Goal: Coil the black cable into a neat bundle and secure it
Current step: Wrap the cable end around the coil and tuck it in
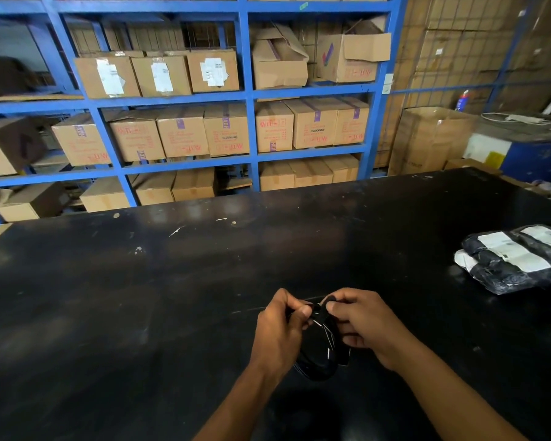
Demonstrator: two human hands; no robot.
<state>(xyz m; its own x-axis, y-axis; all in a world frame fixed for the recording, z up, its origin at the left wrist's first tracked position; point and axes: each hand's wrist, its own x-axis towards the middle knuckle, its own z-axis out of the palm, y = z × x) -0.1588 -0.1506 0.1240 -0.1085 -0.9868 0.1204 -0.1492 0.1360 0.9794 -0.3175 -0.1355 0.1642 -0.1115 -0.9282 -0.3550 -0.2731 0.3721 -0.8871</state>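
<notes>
A coiled black cable [319, 354] hangs between my two hands just above the black table [140, 297], near its front edge. My left hand [280, 329] pinches the top of the coil from the left, thumb and fingers closed on it. My right hand [363, 326] grips the same top part from the right, with a short black loop or strap showing above its fingertips. The lower loops of the coil hang below the hands. Against the dark table the cable's details are hard to make out.
Several black plastic-wrapped packages with white labels [519, 259] lie at the table's right edge. Blue shelving [248, 97] full of cardboard boxes stands behind the table. A large open carton [427, 141] and a blue-and-white bin [522, 148] sit at the back right.
</notes>
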